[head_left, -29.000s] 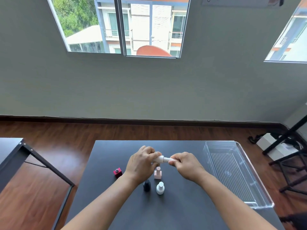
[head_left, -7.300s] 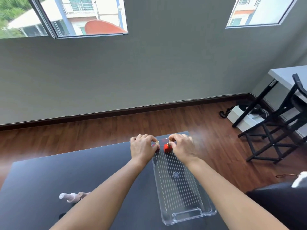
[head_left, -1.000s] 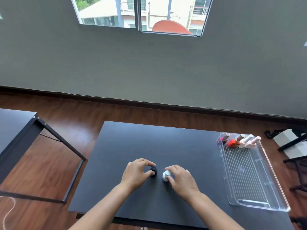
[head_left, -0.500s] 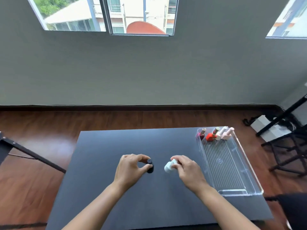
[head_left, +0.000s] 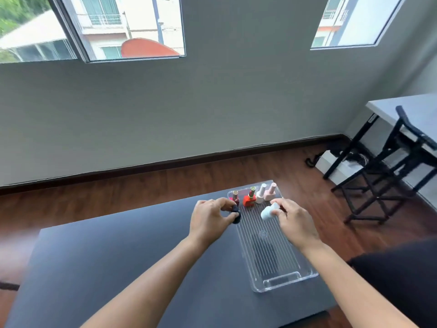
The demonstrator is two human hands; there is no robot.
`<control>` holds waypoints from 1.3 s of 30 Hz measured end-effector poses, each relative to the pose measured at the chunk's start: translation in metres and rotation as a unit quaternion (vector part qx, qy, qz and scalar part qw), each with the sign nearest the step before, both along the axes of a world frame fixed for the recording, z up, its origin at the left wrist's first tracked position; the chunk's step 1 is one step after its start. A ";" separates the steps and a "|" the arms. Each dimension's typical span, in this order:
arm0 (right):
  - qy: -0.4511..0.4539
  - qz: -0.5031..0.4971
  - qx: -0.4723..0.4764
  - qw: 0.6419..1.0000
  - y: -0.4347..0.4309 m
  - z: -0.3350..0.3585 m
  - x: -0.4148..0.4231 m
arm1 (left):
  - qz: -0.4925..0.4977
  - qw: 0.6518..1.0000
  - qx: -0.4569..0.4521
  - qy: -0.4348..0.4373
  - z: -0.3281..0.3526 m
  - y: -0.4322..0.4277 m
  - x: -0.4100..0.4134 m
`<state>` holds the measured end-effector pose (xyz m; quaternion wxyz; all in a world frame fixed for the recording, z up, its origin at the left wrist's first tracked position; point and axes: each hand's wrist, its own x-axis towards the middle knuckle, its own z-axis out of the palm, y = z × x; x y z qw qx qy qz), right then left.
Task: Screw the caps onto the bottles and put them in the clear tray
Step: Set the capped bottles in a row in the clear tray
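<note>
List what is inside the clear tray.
Four capped bottles stand at the clear tray's far end: dark red, red, white, pink. The hands hide some floor.

I saw a small black bottle and a pale blue-white bottle. The clear ribbed plastic tray showed fine parallel lines. In it were a red square bottle with a gold cap, a dark pink one, a white one and a pale pink one. The matte tabletop was black.
</note>
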<state>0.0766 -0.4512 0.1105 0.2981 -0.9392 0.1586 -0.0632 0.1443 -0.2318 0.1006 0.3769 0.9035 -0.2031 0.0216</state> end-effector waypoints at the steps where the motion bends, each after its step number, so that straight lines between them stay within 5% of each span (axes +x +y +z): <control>1: 0.009 0.000 -0.009 1.000 -0.007 -0.002 0.004 | 0.000 1.000 0.012 -0.001 -0.004 -0.011 0.004; 13: 0.062 0.063 0.000 0.996 -0.015 -0.046 0.048 | 0.057 0.987 0.149 0.016 -0.039 -0.056 0.029; 39: 0.040 0.119 -0.010 0.992 -0.008 -0.058 0.058 | 0.067 0.984 0.163 0.024 -0.046 -0.052 0.025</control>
